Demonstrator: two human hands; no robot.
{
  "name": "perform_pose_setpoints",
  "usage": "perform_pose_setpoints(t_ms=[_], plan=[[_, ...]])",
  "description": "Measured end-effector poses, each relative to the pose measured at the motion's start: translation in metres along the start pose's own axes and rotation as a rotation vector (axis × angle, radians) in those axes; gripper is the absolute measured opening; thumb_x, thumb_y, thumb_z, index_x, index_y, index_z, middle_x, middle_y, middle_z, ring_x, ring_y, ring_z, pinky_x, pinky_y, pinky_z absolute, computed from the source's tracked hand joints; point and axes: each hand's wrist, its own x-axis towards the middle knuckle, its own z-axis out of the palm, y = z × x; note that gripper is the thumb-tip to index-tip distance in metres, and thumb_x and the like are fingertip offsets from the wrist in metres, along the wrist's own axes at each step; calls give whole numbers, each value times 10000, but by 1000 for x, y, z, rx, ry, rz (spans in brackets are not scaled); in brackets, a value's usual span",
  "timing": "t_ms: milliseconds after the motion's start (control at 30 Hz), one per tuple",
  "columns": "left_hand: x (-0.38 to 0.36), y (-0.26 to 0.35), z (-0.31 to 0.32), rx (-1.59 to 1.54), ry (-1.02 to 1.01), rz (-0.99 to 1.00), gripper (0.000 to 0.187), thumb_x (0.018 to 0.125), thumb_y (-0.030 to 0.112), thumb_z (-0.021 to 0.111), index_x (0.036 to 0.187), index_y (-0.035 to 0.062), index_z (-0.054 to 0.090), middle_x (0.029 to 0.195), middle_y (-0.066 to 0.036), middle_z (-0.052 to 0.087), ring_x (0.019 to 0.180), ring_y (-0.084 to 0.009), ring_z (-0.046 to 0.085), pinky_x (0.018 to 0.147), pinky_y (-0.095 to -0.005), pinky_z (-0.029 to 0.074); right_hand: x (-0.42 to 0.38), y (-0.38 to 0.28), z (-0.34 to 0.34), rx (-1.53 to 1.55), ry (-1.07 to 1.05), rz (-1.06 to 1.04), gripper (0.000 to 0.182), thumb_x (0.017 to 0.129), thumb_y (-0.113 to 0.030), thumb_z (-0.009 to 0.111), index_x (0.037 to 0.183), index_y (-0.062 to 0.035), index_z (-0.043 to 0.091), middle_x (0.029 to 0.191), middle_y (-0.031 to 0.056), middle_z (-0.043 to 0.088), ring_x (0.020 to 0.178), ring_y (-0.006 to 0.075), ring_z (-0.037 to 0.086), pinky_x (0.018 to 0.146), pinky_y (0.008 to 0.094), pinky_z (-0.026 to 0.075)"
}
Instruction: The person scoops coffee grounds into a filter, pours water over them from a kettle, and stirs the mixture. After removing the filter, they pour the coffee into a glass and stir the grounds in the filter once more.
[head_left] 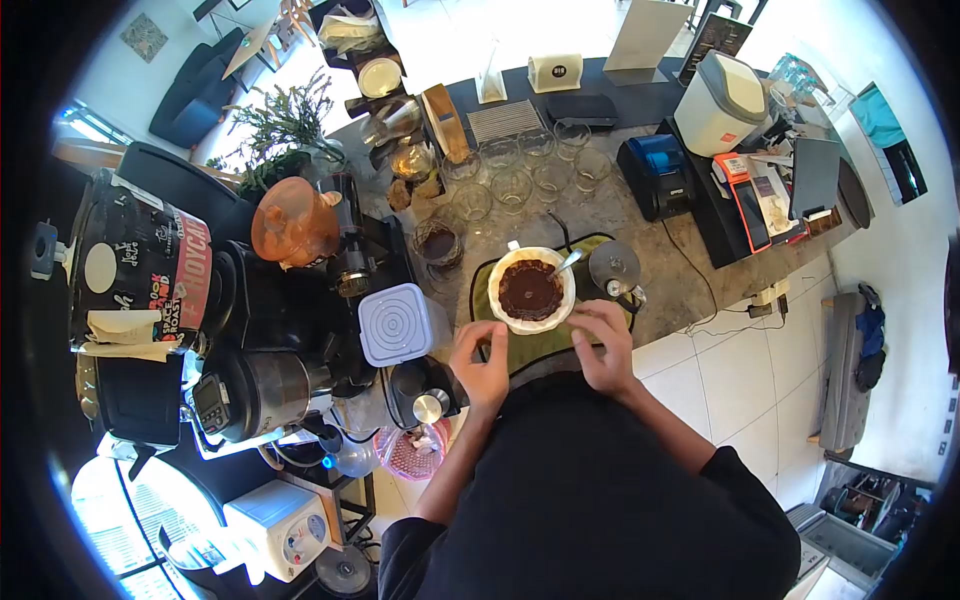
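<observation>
A white cup-like dripper (568, 308) with a pale filter holds dark brown coffee grounds (530, 289); a spoon (567, 262) leans in it at the upper right. It stands over a green cloth (530, 348) on the counter. My left hand (482, 366) is at its lower left, thumb and fingers apart, holding nothing. At its lower right, my right hand (604, 346) has its fingers curved and apart near the rim; whether they touch it I cannot tell. A metal-lidded jug (614, 266) is just right of the dripper.
Several glasses (511, 187) stand beyond the dripper. A square lidded container (396, 325) is left, near the grinder with an orange hopper (294, 222). A black printer (656, 176) and a white bin (722, 104) stand at the right, with a cable (690, 268) over the counter.
</observation>
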Motion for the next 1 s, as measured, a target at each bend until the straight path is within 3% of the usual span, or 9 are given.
perform_pose_setpoints(t_ms=[33,67,100,167,267,767,1000], plan=[[0,-2,2,-143,26,-193,95,929,76,746,988,6,721,900,-44,681,843,-125,616,735,-258,482,2,-1,3,86,50,132,176,880,-38,666,1048,-34,719,1138,168,635,1082,334,620,956,405,499],[0,-3,2,-234,14,-291,136,969,137,729,1014,10,715,890,0,671,832,-69,587,706,-238,464,6,-2,5,172,93,206,108,955,-80,659,1039,-21,692,1016,106,662,931,219,650,847,320,514],[0,-7,2,-234,14,-291,136,969,137,729,1014,10,715,890,0,671,832,-69,587,706,-238,464,7,3,9,172,93,206,108,955,-80,659,1039,-21,692,1016,106,662,931,219,650,847,320,514],[2,-18,-1,-337,-39,-416,159,991,186,710,1006,28,704,872,3,672,805,-70,596,678,-232,462,9,15,18,626,87,537,134,1010,-159,657,1018,-26,667,889,20,661,802,103,634,737,249,500],[3,-16,0,-472,-106,-464,171,1016,211,675,975,45,682,844,-2,669,794,-78,605,667,-238,469,25,4,13,701,56,670,175,1033,-214,652,975,-49,641,795,-47,634,727,44,599,666,208,461],[5,-17,-2,-648,-218,-476,136,1042,171,621,988,50,651,859,-27,687,814,-98,634,699,-256,485,26,20,19,969,60,722,137,1037,-192,610,965,-76,624,783,-4,652,688,77,600,627,241,454],[4,-22,-2,-653,-237,-472,139,1052,178,600,1018,51,646,886,-33,688,826,-103,633,706,-259,484,48,16,19,914,129,758,123,1035,-184,616,974,-78,625,777,-12,642,657,72,593,591,234,449]])
